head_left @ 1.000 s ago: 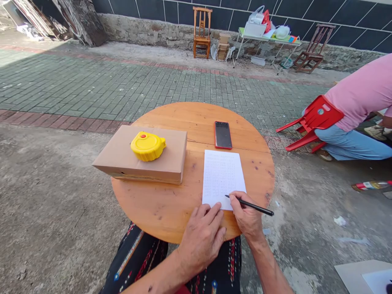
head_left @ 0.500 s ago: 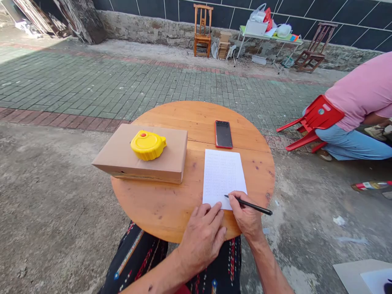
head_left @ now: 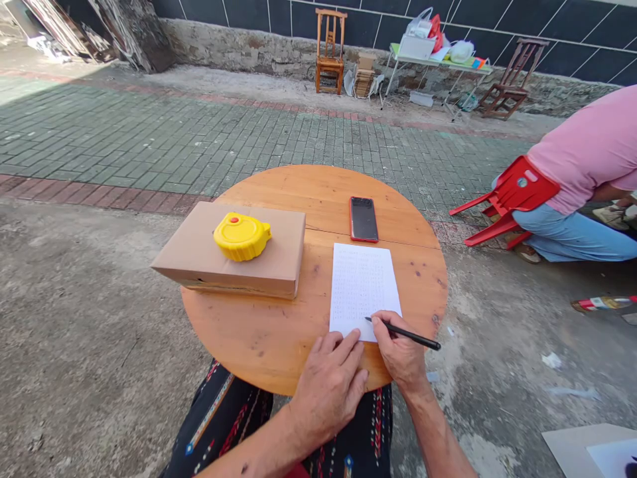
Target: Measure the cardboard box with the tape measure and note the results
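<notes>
A sheet of white paper (head_left: 362, 282) with rows of small handwriting lies near the front of the round wooden table (head_left: 263, 332). My right hand (head_left: 402, 355) grips a black pen (head_left: 413, 337), its tip on the lower part of the sheet. Flat on the table edge, my left hand (head_left: 331, 375) has its fingers stretched out, the fingertips touching the sheet's lower edge. Left of the paper sits a closed cardboard box (head_left: 269, 265), with a yellow tape measure (head_left: 241, 237) on top. A phone in a red case (head_left: 363, 219) lies beyond the paper.
A person in a pink shirt (head_left: 587, 146) sits on a red plastic chair (head_left: 522, 189) at the right. By the wall stand a wooden chair (head_left: 329, 56), a folding table (head_left: 448, 61) with bags, and a darker chair (head_left: 515, 76). A bottle (head_left: 604, 303) lies on the ground.
The pen's back end has tilted very slightly to the left. Both hands, the paper and the other things on the table stay practically in place.
</notes>
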The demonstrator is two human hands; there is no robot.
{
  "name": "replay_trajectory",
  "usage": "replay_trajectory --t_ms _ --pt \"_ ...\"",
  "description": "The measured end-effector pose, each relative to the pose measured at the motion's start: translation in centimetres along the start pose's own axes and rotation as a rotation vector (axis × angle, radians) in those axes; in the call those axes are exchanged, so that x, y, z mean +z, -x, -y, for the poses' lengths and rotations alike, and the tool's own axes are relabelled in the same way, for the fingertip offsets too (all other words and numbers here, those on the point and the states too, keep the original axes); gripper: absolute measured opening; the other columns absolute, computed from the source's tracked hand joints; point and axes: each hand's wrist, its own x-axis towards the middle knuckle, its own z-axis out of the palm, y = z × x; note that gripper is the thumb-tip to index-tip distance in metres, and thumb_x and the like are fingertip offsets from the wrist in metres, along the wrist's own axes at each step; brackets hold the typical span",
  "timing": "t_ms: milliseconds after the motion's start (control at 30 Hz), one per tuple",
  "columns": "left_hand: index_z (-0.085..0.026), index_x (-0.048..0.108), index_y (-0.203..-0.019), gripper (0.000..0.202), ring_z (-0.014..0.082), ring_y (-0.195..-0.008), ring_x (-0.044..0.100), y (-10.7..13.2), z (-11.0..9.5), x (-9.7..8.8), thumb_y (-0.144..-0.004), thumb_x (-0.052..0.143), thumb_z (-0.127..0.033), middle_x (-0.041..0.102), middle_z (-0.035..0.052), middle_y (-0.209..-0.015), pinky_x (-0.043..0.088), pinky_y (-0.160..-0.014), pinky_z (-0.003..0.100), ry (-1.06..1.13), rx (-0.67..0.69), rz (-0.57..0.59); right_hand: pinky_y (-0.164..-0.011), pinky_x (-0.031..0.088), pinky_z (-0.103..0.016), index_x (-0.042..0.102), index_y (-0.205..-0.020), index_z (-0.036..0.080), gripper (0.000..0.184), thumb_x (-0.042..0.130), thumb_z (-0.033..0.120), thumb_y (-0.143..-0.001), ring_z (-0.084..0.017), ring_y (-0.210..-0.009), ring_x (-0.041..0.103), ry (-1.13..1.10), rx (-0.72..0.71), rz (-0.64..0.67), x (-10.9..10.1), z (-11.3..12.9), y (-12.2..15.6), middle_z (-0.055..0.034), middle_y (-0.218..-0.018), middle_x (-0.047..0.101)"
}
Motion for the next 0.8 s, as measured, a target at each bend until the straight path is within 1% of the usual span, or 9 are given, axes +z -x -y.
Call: replay_trajectory --t_ms 133,300,500,667,800 --pt "-0.017 0.061 -0.127 0.034 0.0272 -0.11 0.054 -0.01 -0.02 0.11 -0.094 0.053 -0.024 0.061 0.0086 -0.138 0.052 -0.096 0.049 -0.005 -0.001 -0.015 -0.061 0.049 -0.025 0.065 -0.078 0.021 0.023 0.053 0.033 -0.093 -0.014 -0.059 0.06 0.008 0.0 0.001 -0.05 -0.1 0.05 0.0011 -0.066 0.066" --pt "-0.017 0.061 -0.126 0.034 0.0279 -0.11 0.054 0.03 0.0 0.2 -0.094 0.054 -0.024 0.061 0.0072 -0.139 0.052 -0.096 0.049 -0.006 -0.005 -0.008 -0.06 0.048 -0.023 0.065 -0.078 0.021 0.023 0.052 0.032 -0.094 -0.013 -0.059 0.06 0.0 -0.015 0.035 -0.23 -0.11 0.12 0.0017 -0.067 0.066" --pt "-0.017 0.061 -0.126 0.033 0.0281 -0.109 0.054 -0.09 0.05 0.08 -0.095 0.052 -0.024 0.06 0.0062 -0.14 0.052 -0.095 0.049 0.002 0.0 0.004 -0.06 0.048 -0.023 0.065 -0.077 0.021 0.023 0.052 0.031 -0.093 -0.014 -0.058 0.06 0.0 -0.015 0.003 -0.08 -0.25 0.23 0.002 -0.066 0.065" --pt "-0.017 0.06 -0.126 0.033 0.0282 -0.11 0.053 -0.1 0.02 0.14 -0.095 0.053 -0.024 0.059 0.0053 -0.141 0.051 -0.095 0.05 0.004 -0.005 0.009 -0.056 0.048 -0.024 0.065 -0.079 0.021 0.022 0.054 0.034 -0.092 -0.013 -0.054 0.058 -0.035 0.042 -0.077 -0.11 -0.55 0.64 0.0021 -0.064 0.065" --pt "-0.017 0.06 -0.126 0.033 0.0284 -0.11 0.052 0.02 0.04 0.19 -0.095 0.052 -0.023 0.059 0.0053 -0.141 0.051 -0.096 0.051 0.005 -0.005 0.009 -0.059 0.049 -0.025 0.066 -0.081 0.02 0.022 0.055 0.035 -0.093 -0.014 -0.057 0.06 -0.008 0.045 -0.083 -0.07 -0.78 0.73 0.0009 -0.066 0.066"
